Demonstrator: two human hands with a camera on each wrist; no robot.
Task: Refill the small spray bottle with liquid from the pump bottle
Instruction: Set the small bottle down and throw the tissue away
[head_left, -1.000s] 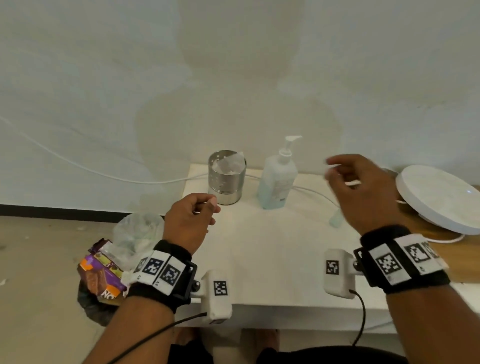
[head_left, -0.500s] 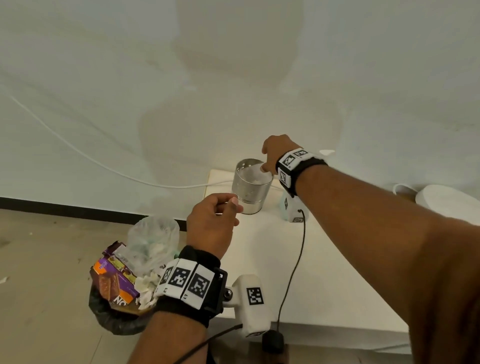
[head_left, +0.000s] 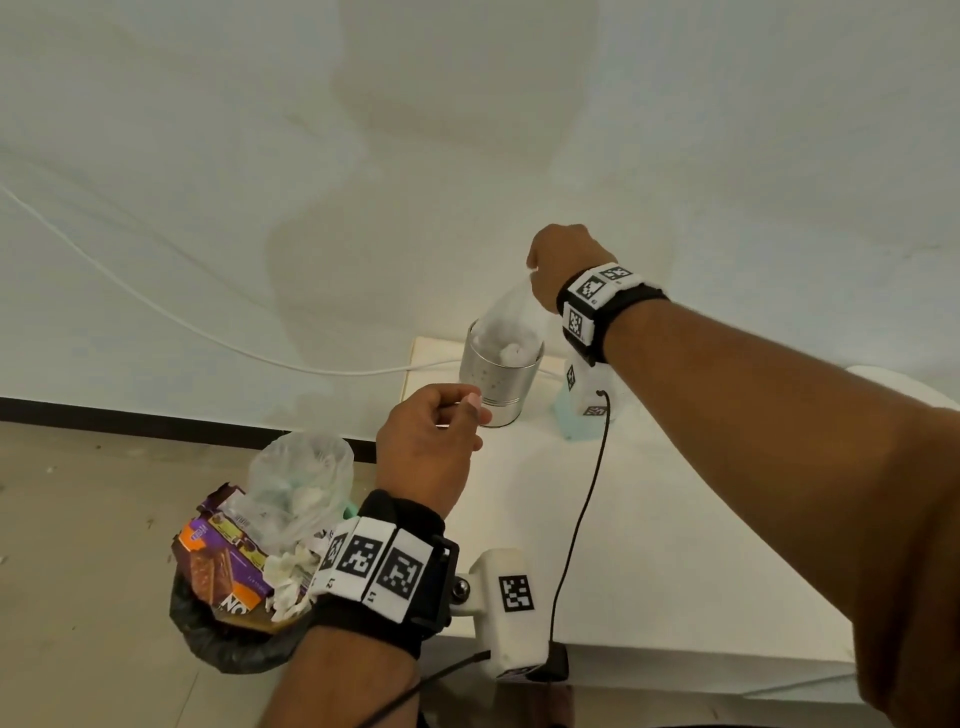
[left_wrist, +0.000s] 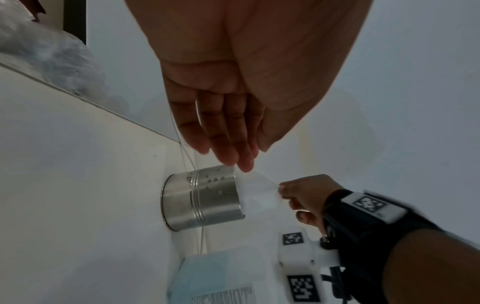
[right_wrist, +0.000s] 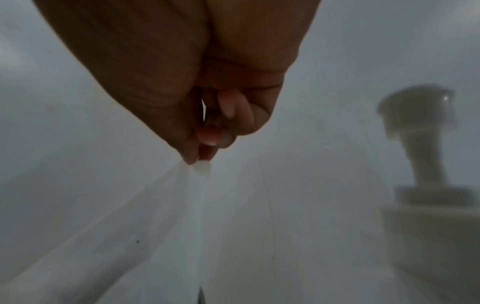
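Up top, from the head view, the right hand (head_left: 566, 265) hangs above the metal cup (head_left: 498, 379), its fingers bunched in a pinch on the top of a translucent sheet (head_left: 511, 312) that rises out of the cup's mouth. The left hand (head_left: 431, 447) hovers just in front of the cup, fingers loosely curled with the thumb laid against the forefinger; I cannot tell whether anything lies between them. The pump bottle (head_left: 566, 415) stands just right of the cup on the white table (head_left: 649, 545), mostly hidden behind the right wrist's camera. On the floor to the left of the cup and nearer the person sits a bin (head_left: 234, 623) heaped with wrappers and a plastic bag, and a white cable (head_left: 208, 332) runs along the wall towards the cup.

From the left wrist, the left hand (left_wrist: 233, 82) shows its fingers close together and fairly straight, tips near the cup's (left_wrist: 202, 201) rim. Beyond the rim the right hand (left_wrist: 306, 195) grips the sheet (left_wrist: 259, 191). The pump bottle (left_wrist: 207, 275) is beside the cup, pale blue with a printed label.

From the right wrist, blurred, the right hand's (right_wrist: 182, 82) thumb and forefinger are closed tight on the tip of the sheet (right_wrist: 187, 205). The pump bottle's head (right_wrist: 415, 115) shows at the right.
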